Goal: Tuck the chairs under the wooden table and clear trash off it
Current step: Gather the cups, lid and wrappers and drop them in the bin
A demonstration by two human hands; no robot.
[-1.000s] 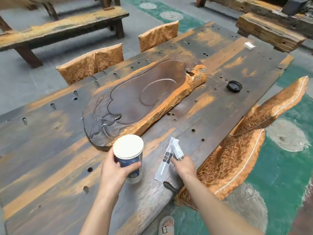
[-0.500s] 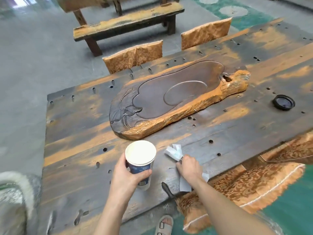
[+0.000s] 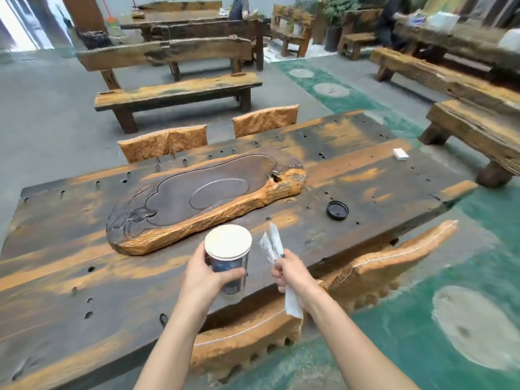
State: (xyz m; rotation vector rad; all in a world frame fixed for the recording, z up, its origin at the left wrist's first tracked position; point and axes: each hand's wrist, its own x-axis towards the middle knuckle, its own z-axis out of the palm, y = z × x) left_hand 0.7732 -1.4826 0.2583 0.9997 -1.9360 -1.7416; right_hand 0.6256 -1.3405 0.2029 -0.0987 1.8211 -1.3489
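Note:
My left hand [image 3: 206, 274] grips a paper cup [image 3: 228, 250] with a white lid and blue sides, held just above the near edge of the wooden table [image 3: 365, 181]. Lifted off the table, a clear plastic wrapper [image 3: 272, 245] is pinched in my right hand [image 3: 291, 270], one end hanging below my wrist. A black lid [image 3: 337, 210] and a small white box [image 3: 400, 154] lie on the table further right. Two gold-cushioned chairs [image 3: 163, 143] [image 3: 265, 116] stand tucked at the far side. Two more [image 3: 394, 256] [image 3: 244, 342] are at the near side below my arms.
A large carved wooden tea tray [image 3: 202, 198] fills the table's middle. Heavy wooden benches [image 3: 177, 91] [image 3: 478, 130] stand behind and to the right. A green patterned rug [image 3: 464, 305] covers the floor at right. People sit at far tables in the background.
My right hand has picked the plastic wrapper up off the table. The cup stays in my left hand. The view has lifted, so the room behind the table now shows.

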